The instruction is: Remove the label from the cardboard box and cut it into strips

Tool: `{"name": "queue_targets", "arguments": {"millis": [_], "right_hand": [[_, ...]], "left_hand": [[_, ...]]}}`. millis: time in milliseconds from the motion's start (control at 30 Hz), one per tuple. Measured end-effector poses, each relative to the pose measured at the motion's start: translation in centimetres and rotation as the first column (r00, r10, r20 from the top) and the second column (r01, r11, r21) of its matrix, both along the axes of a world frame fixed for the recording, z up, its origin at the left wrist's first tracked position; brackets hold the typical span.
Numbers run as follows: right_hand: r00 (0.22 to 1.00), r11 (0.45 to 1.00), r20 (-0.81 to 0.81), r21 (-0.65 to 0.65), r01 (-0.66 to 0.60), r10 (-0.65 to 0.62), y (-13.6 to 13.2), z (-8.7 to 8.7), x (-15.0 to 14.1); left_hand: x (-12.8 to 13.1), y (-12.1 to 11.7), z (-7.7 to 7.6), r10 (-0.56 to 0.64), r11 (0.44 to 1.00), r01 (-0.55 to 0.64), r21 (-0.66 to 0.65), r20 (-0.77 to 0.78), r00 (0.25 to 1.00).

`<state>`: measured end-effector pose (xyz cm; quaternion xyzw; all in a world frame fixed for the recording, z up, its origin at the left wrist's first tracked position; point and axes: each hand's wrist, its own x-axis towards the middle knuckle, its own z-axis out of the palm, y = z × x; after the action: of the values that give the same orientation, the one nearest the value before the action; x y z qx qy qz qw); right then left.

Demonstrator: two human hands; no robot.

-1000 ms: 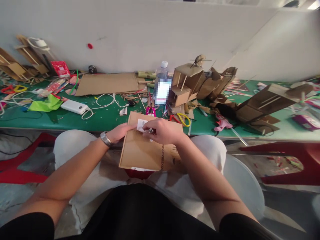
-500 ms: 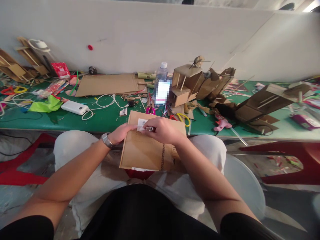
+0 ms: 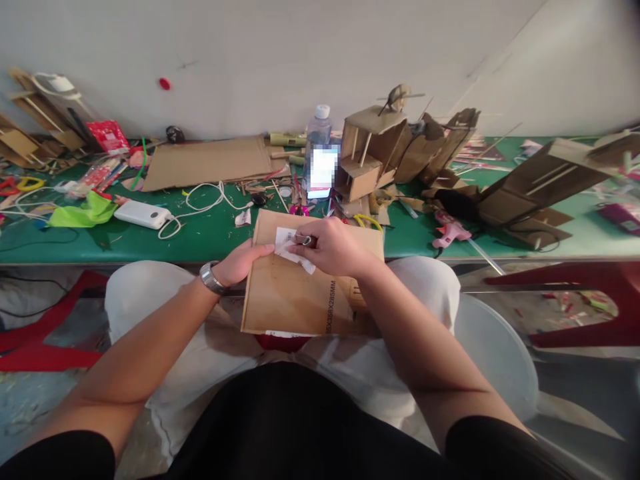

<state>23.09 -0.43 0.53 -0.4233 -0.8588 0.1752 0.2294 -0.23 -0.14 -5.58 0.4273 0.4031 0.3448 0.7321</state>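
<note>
A flat piece of brown cardboard [image 3: 286, 301] with printed black lettering rests across my lap. My left hand [image 3: 241, 265] is closed on its left edge, thumb on top beside a white paper label [image 3: 284, 238]. Over the upper middle of the cardboard, my right hand [image 3: 337, 248] is closed around a small dark tool [image 3: 306, 241] with a metal end; its exact kind is unclear. The right fingertips also press at the label, whose lower right part looks crumpled and lifted from the cardboard.
A green table [image 3: 200, 243] stands ahead. On it are a phone [image 3: 323, 175] against a bottle [image 3: 320, 123], a cardboard model [image 3: 363, 150], a pink glue gun [image 3: 450, 232], yellow-handled scissors [image 3: 371, 223], a white power bank [image 3: 143, 214] with a cable and scattered scraps.
The right hand has moved slightly up and right relative to the cardboard, and more of the label shows, creased and raised. The left hand keeps its hold. The camera view has shifted a little.
</note>
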Motion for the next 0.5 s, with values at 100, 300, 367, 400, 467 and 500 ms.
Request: {"name": "queue_targets", "arguments": {"millis": [100,300,367,400,467,500], "right_hand": [[1.000,1.000,0.001,-0.011,0.007,-0.007,0.04,0.12,0.14],[1.000,1.000,0.000,-0.013,0.007,-0.007,0.18,0.12,0.40],[1.000,1.000,-0.002,-0.017,0.016,-0.016,0.20,0.24,0.45],[1.000,1.000,-0.001,-0.022,0.023,-0.023,0.20,0.33,0.47],[0.999,0.999,0.007,-0.030,0.038,-0.037,0.18,0.55,0.48],[0.999,0.998,0.010,-0.034,0.044,-0.044,0.16,0.66,0.48]], "left_hand": [[0.01,0.10,0.03,-0.013,1.000,0.013,0.006,-0.004,1.000],[0.07,0.06,0.16,-0.018,1.000,0.018,0.021,-0.014,1.000],[0.17,0.00,0.19,-0.019,0.999,0.020,0.037,-0.021,1.000],[0.23,-0.01,0.19,-0.017,0.999,0.018,0.048,-0.023,1.000],[0.36,-0.03,0.17,-0.011,0.998,0.012,0.064,-0.029,1.000],[0.41,-0.03,0.15,-0.008,0.998,0.011,0.066,-0.032,0.999]]}}
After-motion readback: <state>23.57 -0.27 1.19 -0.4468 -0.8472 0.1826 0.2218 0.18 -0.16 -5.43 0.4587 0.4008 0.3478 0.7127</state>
